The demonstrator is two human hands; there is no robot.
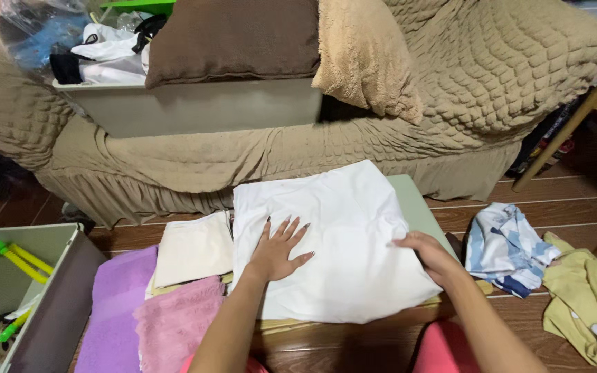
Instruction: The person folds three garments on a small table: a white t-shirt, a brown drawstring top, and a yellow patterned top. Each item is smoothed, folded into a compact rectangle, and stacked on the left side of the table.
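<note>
White cloth lies across the low table; your left hand presses flat, fingers spread, pinning it, while your right hand pinches its right edge to keep it taut.

A white cloth, folded into a rough square several layers thick, lies flat on a pale green board, covering nearly all of it and overhanging the near edge. Only the board's far right corner and a strip along its right edge stay bare. The fabric is smooth, with faint creases near its right side.
</note>
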